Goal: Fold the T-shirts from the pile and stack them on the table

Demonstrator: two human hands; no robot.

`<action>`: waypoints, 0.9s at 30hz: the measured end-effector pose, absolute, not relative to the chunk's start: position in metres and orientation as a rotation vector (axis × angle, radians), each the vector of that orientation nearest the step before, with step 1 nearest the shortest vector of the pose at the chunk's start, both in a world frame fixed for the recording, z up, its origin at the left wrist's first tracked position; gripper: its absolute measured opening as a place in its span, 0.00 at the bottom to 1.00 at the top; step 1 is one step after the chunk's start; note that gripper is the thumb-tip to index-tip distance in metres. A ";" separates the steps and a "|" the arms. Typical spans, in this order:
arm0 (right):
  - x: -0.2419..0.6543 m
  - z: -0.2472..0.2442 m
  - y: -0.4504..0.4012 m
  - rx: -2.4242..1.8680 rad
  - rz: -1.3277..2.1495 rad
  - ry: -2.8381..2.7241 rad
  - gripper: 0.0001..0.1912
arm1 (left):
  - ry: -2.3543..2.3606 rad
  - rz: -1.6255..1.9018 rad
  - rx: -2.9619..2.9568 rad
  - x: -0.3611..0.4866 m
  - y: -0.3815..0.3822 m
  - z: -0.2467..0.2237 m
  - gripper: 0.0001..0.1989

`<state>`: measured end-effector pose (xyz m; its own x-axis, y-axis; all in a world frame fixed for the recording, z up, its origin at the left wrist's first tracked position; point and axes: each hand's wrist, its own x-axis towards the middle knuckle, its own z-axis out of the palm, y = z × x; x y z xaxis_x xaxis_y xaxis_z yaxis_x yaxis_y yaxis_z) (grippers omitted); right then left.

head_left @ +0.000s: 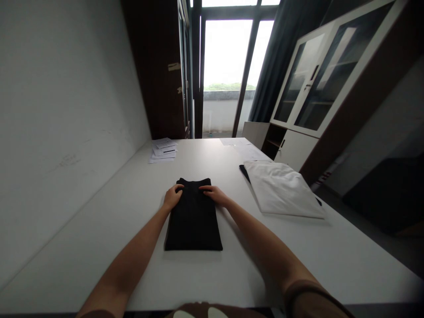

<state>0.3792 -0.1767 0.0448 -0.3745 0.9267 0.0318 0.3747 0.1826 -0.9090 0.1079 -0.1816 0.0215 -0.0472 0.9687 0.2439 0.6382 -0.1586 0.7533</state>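
Note:
A black folded garment (194, 221) lies flat in a neat rectangle on the white table, its far edge slightly curved like a neckline or waistband. My left hand (172, 196) is closed at its upper left side, fingers and thumb curled over the edge. On the upper right side, my right hand (214, 194) has its fingers bent over the cloth, closed on that edge. Parts of both hands' grips are hidden by the hands themselves. Both forearms reach in from the near edge.
To the right, a white folded cloth (285, 187) lies over a dark one (244, 171). Papers (164, 150) sit at the far left, and more sheets (247, 150) at the far right. A wall (66, 132) borders the table's left side; cabinets (298, 145) stand beyond its right.

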 end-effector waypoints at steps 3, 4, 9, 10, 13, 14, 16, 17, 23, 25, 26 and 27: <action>0.377 0.037 -0.173 -1.245 1.040 -1.845 0.23 | 1.606 1.120 1.827 0.109 -0.180 0.022 0.20; 0.376 0.035 -0.171 -1.244 1.007 -1.825 0.23 | 1.540 1.140 1.825 0.110 -0.180 0.022 0.21; 0.381 0.027 -0.162 -1.184 0.929 -1.725 0.24 | 1.218 1.188 1.665 0.118 -0.184 0.023 0.26; 0.382 0.026 -0.160 -1.184 0.923 -1.717 0.24 | 1.202 1.180 1.614 0.120 -0.185 0.023 0.26; 0.384 0.022 -0.157 -1.183 0.899 -1.697 0.23 | 1.139 1.156 1.451 0.121 -0.190 0.024 0.28; 0.383 0.021 -0.156 -1.175 0.886 -1.691 0.23 | 1.100 1.137 1.394 0.121 -0.191 0.025 0.29; 0.383 0.018 -0.154 -1.151 0.866 -1.673 0.22 | 1.015 1.044 1.287 0.120 -0.193 0.027 0.31; 0.383 0.016 -0.153 -1.142 0.862 -1.659 0.22 | 0.979 0.981 1.246 0.120 -0.194 0.028 0.32; 0.386 0.013 -0.148 -1.147 0.859 -1.600 0.21 | 0.975 0.879 1.224 0.123 -0.195 0.026 0.30; 0.386 0.014 -0.147 -1.146 0.855 -1.611 0.23 | 1.004 0.919 1.233 0.125 -0.194 0.023 0.30; 0.386 0.014 -0.148 -1.146 0.851 -1.618 0.23 | 1.012 0.941 1.236 0.127 -0.193 0.022 0.30; 0.386 0.014 -0.148 -1.150 0.846 -1.625 0.23 | 1.019 0.967 1.238 0.128 -0.193 0.021 0.31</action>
<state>0.3860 -0.1484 0.0145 -0.1176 0.9468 0.2995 0.2976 0.3213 -0.8990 0.1275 -0.1926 0.0208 0.2702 0.9597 -0.0769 -0.0268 0.0874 0.9958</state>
